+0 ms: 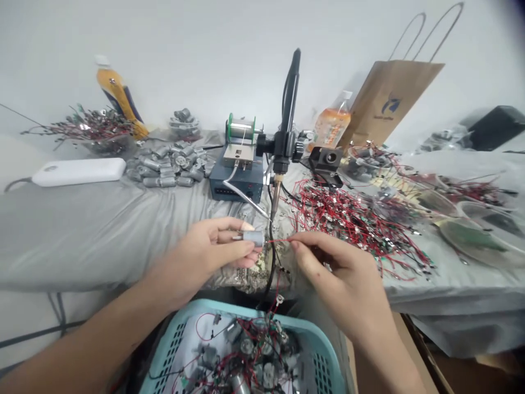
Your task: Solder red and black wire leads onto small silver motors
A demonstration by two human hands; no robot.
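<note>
- Gripping a small silver motor [253, 238] in my left hand [200, 254], I am keeping my fingers [229, 251] clenched around its body, with its thin shaft pointing away from my right hand [336, 273].
- My right fingers [311, 246] are pinching a red wire [283, 239], and its tip is reaching toward the motor's end.
- A soldering iron [275, 191] is standing in its clamp just beyond my hands, its tip near the motor but apart from it.
- A blue basket [197, 313] is sitting below my hands, holding a tangle of motors with red wires on them, so those look finished.
- A heap of bare motors [164, 167] is lying on the gray cloth [82, 235], and a big pile of red wires [348, 219] is spreading near my right hand, so much looks left to do.
- My fingers are hiding part of the motor's end, so I cannot tell whether the wire is joined yet.
- The frame is cutting off the basket, and the far-right piles are hard to make out.
</note>
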